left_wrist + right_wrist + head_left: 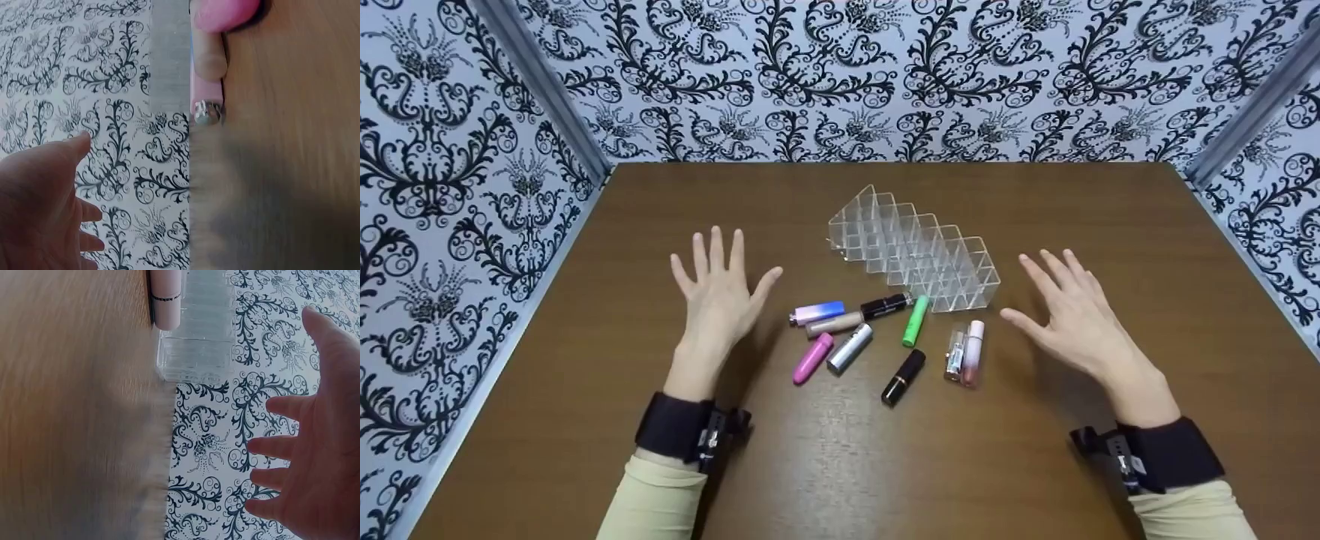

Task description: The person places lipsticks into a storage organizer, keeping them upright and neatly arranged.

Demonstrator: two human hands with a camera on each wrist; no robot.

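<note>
My left hand (717, 304) is spread with straight fingers over the table, left of a loose group of lip products, and holds nothing. Nearest to it lie a blue-to-pink tube (819, 313), a beige lip gloss with a black cap (840, 323) and a bright pink tube (814, 360). On the other side, my right hand (1076, 322) also has its fingers extended and holds nothing. Close to its thumb are a pink-capped lip gloss (973, 352) and a small clear tube (956, 354). A clear divided organizer (915, 251) stands behind the group, its visible compartments see-through.
Between the hands lie a silver tube (850, 349), a green tube (915, 321) and a black lipstick (904, 379). The brown table (840, 465) meets patterned walls (840, 82) at the back and sides. Both wrists wear black bands with cameras.
</note>
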